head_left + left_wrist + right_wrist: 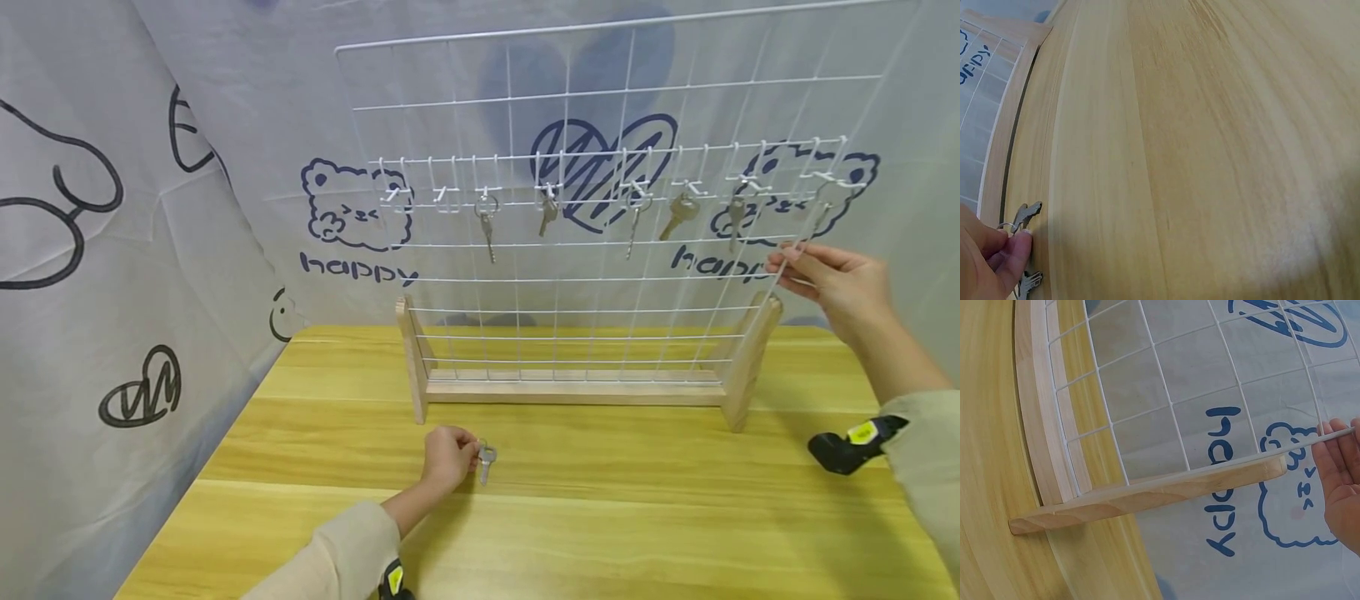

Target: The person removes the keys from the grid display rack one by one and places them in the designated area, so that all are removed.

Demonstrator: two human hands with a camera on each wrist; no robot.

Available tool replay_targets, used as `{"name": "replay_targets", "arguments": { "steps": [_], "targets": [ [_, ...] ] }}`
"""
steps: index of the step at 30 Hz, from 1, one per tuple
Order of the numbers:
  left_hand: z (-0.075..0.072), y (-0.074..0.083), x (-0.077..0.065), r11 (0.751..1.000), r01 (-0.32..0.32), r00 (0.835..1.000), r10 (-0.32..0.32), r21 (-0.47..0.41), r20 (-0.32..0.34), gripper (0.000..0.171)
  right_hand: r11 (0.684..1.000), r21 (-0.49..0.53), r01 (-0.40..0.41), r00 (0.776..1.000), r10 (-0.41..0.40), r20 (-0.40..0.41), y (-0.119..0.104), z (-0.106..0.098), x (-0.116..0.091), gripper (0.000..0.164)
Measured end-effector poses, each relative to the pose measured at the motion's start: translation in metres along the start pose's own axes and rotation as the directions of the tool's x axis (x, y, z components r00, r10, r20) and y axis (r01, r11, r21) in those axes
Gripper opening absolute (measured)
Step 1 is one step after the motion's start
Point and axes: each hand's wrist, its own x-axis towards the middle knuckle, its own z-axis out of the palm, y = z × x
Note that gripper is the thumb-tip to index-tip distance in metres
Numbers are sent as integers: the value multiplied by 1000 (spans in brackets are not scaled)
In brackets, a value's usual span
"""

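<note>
My left hand [448, 458] is low over the tabletop, thumb and fingers pinching a small metal ring with silver keys. In the head view one key [487, 458] hangs beside the fingertips; the left wrist view shows an upper key [1027, 214] and a lower key [1030, 282] around the fingers. Whether they touch the table I cannot tell. At the right side of a white wire grid rack [568, 30], my right hand [851, 283] holds the edge wire between thumb and fingers; the right wrist view has these fingers [1335, 450] at that wire.
Several keys, such as a brass key [681, 217] and a ringed key [487, 229], hang on a row of white hooks [442, 196]. The grid stands in a wooden base [573, 392] on a wood-grain table [600, 517]. Behind is a printed cloth [225, 167].
</note>
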Motion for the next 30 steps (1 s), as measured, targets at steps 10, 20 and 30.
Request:
{"name": "replay_targets", "arguments": {
  "steps": [10, 20, 30],
  "targets": [
    [-4, 8, -1, 985, -21, 998, 11, 173, 57, 10, 999, -34, -14, 1000, 13, -27, 0, 0, -1, 13],
    [-8, 16, -1, 962, -34, 995, 8, 272, 98, 12, 1000, -14, -5, 1000, 5, -9, 0, 0, -1, 12],
    [-10, 15, 2, 955, -28, 992, -10, 294, 127, 9, 1000, 9, -11, 1000, 11, 1, 0, -1, -1, 11]
  ]
}}
